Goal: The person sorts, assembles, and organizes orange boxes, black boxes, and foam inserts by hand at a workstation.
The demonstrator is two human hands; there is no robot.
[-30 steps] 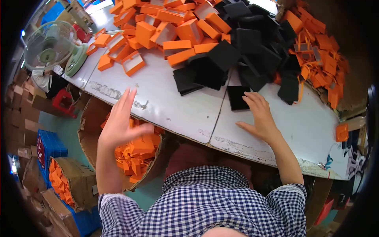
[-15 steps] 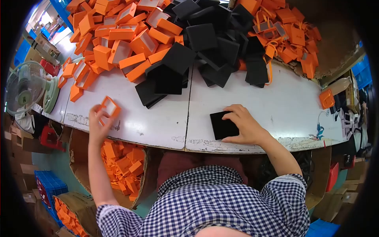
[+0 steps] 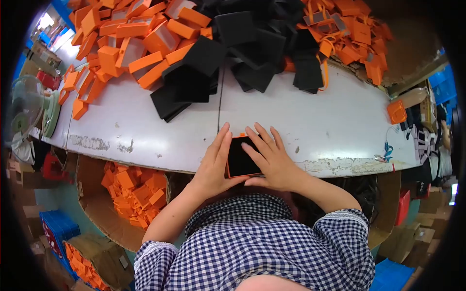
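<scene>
At the table's near edge, a small orange box [image 3: 245, 176] lies between my hands, with a black pad [image 3: 239, 161] filling its open top. Only thin strips of the box's orange rim show around the pad. My left hand [image 3: 211, 167] grips the box's left side, fingers straight along it and thumb at the near edge. From the right, my right hand [image 3: 274, 162] holds the pad and box, its fingertips over the pad and its thumb near the front corner. The box's right side is hidden under that hand.
Orange boxes [image 3: 141, 39] are heaped at the back left, black pads [image 3: 257, 43] at the back middle, orange pouches with ribbons [image 3: 359, 34] at the back right. Blue-handled snips [image 3: 387, 151] lie at right. A carton of orange pieces [image 3: 87, 194] stands below the table; a fan [image 3: 26, 111] is at left.
My left hand has brought the orange box from the left to the middle. My right hand has moved left with the black pad, which now sits in the box. The view has shifted slightly.
</scene>
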